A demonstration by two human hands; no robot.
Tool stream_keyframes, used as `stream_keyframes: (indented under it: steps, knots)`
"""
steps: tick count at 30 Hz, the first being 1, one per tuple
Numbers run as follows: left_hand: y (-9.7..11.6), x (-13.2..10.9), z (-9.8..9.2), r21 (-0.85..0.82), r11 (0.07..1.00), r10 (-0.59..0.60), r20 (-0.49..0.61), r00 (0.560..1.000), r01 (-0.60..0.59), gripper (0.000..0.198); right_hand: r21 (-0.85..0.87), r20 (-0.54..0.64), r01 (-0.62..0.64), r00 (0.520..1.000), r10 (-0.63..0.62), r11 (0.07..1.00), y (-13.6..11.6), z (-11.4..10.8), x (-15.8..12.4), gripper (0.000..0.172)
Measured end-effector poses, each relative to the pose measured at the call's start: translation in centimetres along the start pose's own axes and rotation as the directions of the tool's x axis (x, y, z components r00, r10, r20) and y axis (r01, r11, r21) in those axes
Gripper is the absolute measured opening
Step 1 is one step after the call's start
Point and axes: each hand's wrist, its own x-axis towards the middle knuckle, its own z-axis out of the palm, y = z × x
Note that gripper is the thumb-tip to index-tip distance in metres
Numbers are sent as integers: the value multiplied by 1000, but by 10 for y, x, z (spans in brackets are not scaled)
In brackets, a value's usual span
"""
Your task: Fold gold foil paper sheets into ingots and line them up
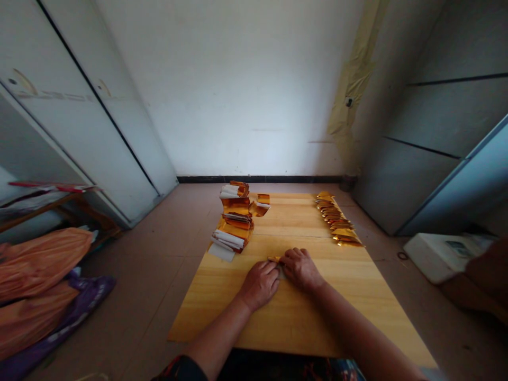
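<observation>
My left hand (260,286) and my right hand (301,270) sit close together on the wooden board (286,222), their fingers on a small folded piece of gold foil paper (274,259). Most of that piece is hidden under my fingers. Left of the hands, loose stacks of gold foil paper (237,216) stand with white paper sheets (221,252) at their near end. Farther right, a row of folded gold foil pieces (337,219) overlaps along the board's far right edge.
The pale board rests low over a tiled floor. Orange bags (35,286) and a purple bag (79,312) lie at the left, beside a low wooden shelf (47,206). White cabinet doors (87,116) stand behind them. A white box (440,256) sits at the right.
</observation>
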Motion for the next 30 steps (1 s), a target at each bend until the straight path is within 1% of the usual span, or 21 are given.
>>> stream_keyframes:
  steps: [5, 7, 9, 11, 12, 15, 18, 23, 26, 30]
  knots:
    - [1, -4, -1, 93, 996, 21, -76, 997, -13, 18, -24, -17, -2, 1000, 1, 1000, -3, 3, -3, 18]
    - [3, -4, -4, 98, 995, 42, -64, 997, -36, 19, -35, -25, -2, 1000, 2, 999, -3, 5, -3, 18]
    - [5, -2, -7, 87, 995, 52, -34, 998, -49, 28, -40, -44, -4, 999, 2, 999, -3, 6, -3, 18]
    - [7, -1, -10, 76, 997, 27, 2, 1000, -27, 38, -39, -71, -6, 997, 3, 999, -2, 8, -3, 18]
    - [7, 0, -10, 73, 997, 3, 22, 1000, -4, 40, -40, -82, -6, 997, 3, 999, -2, 8, -4, 18]
    - [8, 1, -12, 68, 996, -67, 83, 994, 61, 34, -49, -104, 0, 995, -5, 999, -2, 10, -5, 19]
    - [10, 2, -14, 67, 994, -97, 115, 989, 89, 32, -45, -131, 11, 991, -17, 999, -2, 11, -10, 19]
    - [12, 2, -17, 69, 991, -125, 129, 984, 117, 39, 15, -156, 25, 988, -22, 1000, 6, 11, -26, 20]
    - [12, 4, -16, 73, 989, -133, 132, 982, 125, 37, 64, -160, 19, 987, -9, 998, 12, 10, -33, 19]
    - [13, 5, -14, 94, 986, -149, 119, 982, 139, 30, 137, -159, 26, 987, -4, 990, 18, 9, -35, 19]
